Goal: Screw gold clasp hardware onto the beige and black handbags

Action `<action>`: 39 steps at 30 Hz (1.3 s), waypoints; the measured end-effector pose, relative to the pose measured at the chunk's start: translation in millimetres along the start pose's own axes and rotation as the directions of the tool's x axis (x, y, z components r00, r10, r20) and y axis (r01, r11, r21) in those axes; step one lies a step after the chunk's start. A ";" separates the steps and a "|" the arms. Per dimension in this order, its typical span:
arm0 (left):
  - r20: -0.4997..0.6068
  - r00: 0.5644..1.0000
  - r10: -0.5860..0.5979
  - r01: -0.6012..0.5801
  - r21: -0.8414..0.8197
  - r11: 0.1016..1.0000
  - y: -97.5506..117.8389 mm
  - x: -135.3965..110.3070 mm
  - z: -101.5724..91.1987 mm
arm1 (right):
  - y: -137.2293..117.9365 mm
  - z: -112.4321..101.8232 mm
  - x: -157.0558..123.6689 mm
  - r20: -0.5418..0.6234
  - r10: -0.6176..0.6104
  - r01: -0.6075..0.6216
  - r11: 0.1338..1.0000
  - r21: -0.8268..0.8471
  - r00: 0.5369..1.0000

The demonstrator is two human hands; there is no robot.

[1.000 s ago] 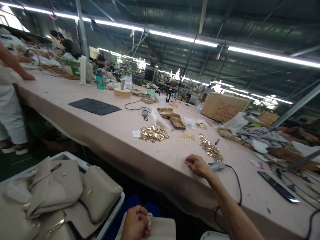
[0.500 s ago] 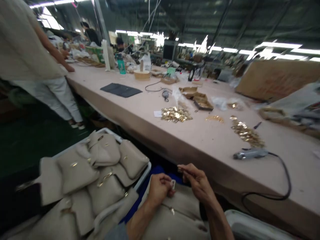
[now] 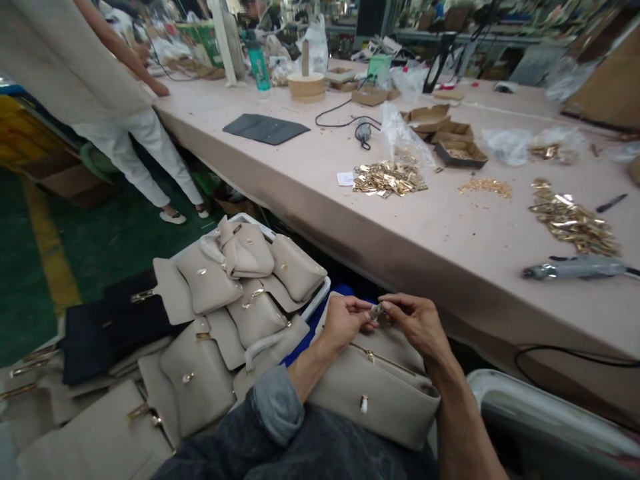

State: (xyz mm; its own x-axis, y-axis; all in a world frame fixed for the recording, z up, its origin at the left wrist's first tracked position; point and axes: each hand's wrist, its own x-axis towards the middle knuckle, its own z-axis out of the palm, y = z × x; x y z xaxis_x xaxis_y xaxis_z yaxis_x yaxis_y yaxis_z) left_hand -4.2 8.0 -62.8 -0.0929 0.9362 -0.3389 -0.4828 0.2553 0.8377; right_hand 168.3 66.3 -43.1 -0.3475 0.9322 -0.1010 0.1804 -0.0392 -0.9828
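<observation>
A beige handbag [image 3: 380, 393] with its flap thrown back rests on my lap, its gold zipper and small front clasp showing. Over its far edge my left hand [image 3: 345, 325] pinches a small metal plate [image 3: 377, 311] between thumb and fingers. My right hand [image 3: 416, 328] is closed beside it, thumb and fingertips meeting at the plate's right side. Whatever small piece those right fingers hold is too hidden to name.
A white bin [image 3: 320, 298] at left is heaped with beige bags [image 3: 197, 373] and a black one [image 3: 90, 340]. On the table lie gold hardware piles [image 3: 390, 179], a corded grey tool [image 3: 575, 268] and small boxes [image 3: 460, 153]. Another person [image 3: 115, 87] stands at far left.
My hands, apart before, have come together at the small metal plate. The view has tilted down and turned left, showing more of my lap and the bags.
</observation>
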 end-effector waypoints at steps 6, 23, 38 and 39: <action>0.037 0.999 -0.023 0.023 0.008 1.000 1.2 -0.6 -2.7 | -1.5 5.3 6.4 0.020 -0.005 0.007 0.996 -0.092 1.000; 0.041 0.999 0.010 -0.013 0.056 0.998 -2.2 2.2 -8.1 | -4.4 9.7 16.1 0.088 -0.001 0.024 0.967 -0.253 0.996; 0.053 0.998 -0.022 0.020 0.039 0.999 -3.0 1.5 -9.8 | 1.9 12.7 13.8 0.043 0.012 -0.002 0.974 -0.225 0.999; 0.056 0.998 -0.029 0.027 0.033 0.999 -2.4 1.1 -9.3 | 1.8 13.0 12.8 0.034 0.011 -0.003 0.974 -0.225 0.999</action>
State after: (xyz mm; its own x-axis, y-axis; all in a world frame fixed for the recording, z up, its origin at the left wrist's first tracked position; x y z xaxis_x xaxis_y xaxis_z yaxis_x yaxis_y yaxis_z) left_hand -11.3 6.1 -69.1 -0.0305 0.9405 -0.3383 -0.4564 0.2880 0.8419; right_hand 152.2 73.4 -48.2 -0.3767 0.9189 -0.1173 0.3838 0.0396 -0.9226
